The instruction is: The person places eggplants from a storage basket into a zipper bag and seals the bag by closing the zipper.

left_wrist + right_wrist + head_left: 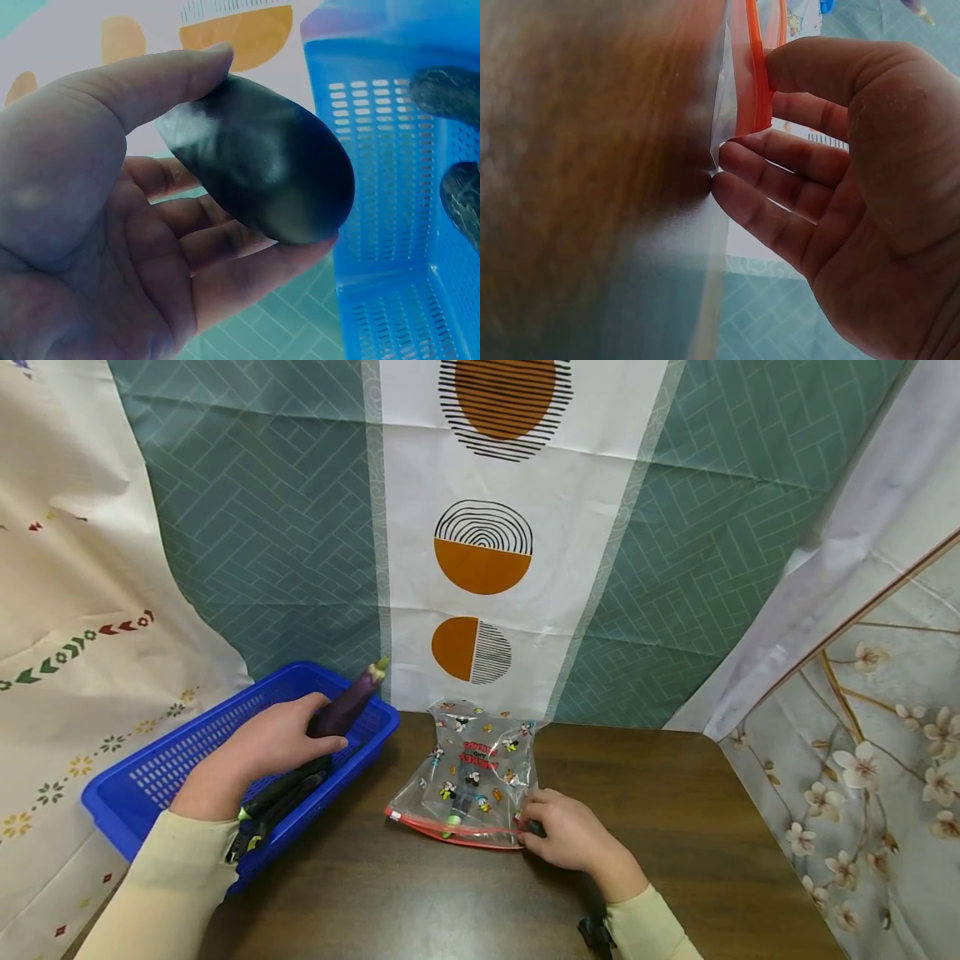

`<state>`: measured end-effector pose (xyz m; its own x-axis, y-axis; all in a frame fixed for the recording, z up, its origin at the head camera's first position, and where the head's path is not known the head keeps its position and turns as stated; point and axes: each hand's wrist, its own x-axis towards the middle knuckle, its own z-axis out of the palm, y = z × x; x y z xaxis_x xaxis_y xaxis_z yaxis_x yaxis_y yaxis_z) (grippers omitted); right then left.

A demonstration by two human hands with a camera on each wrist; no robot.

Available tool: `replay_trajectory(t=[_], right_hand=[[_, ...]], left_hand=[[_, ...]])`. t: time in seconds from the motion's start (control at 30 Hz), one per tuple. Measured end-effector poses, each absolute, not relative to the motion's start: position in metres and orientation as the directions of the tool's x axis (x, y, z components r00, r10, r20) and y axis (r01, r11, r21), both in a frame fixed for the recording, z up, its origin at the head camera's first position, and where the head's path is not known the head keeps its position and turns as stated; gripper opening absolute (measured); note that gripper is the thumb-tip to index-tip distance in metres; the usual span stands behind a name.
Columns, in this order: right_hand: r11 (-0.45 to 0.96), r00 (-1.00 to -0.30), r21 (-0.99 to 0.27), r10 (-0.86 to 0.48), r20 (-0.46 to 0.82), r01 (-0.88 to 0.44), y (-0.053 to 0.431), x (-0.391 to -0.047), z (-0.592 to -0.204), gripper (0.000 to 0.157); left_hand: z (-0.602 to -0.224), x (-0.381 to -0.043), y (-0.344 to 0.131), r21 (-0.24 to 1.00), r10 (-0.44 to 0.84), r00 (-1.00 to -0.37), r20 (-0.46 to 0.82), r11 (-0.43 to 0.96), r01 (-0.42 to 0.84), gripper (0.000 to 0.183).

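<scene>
My left hand (273, 739) grips a dark purple eggplant (347, 706) above the blue basket, its green stem pointing up and away. In the left wrist view the thumb and fingers wrap the eggplant's glossy rounded end (277, 165). On the table lies a clear zip bag (480, 768) with cartoon prints and a red zip edge. My right hand (566, 831) pinches the right end of that edge; the right wrist view shows the thumb on the red strip (751, 82). Inside the bag, near its mouth, is a dark thing with a light green end (453, 818).
The blue perforated basket (120, 789) stands at the left of the brown table (390, 902). Several long dark vegetables (288, 789) lie in it, under my left hand. A patterned cloth (480, 477) hangs behind the table, and a floral sheet (862, 793) borders the right.
</scene>
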<state>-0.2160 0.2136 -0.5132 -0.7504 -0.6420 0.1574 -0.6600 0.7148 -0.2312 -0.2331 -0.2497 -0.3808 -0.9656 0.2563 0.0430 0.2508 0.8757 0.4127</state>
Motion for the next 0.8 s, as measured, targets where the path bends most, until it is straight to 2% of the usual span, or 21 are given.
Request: replay_trajectory(t=[0.23,0.43,0.6,0.8], right_hand=[[0.698,-0.734,-0.23,-0.656,0.174,-0.679,0.216,-0.219,-0.514,0.007],[0.698,-0.732,-0.222,-0.655,0.186,-0.681,0.215,-0.218,-0.515,0.008],[0.696,-0.732,-0.228,-0.656,0.183,-0.681,0.215,-0.218,-0.515,0.006],[0.69,-0.728,-0.234,-0.656,0.197,-0.685,0.215,-0.218,-0.515,0.008]], left_hand=[[-0.378,-0.226,-0.235,0.415,0.264,-0.962,0.072,0.869,0.27,0.057],[-0.374,-0.217,-0.22,0.477,0.293,-0.952,0.082,0.828,0.296,0.058],[-0.375,-0.213,-0.207,0.453,0.326,-0.937,0.126,0.821,0.347,0.055],[-0.381,-0.21,-0.195,0.476,0.337,-0.934,0.117,0.807,0.35,0.056]])
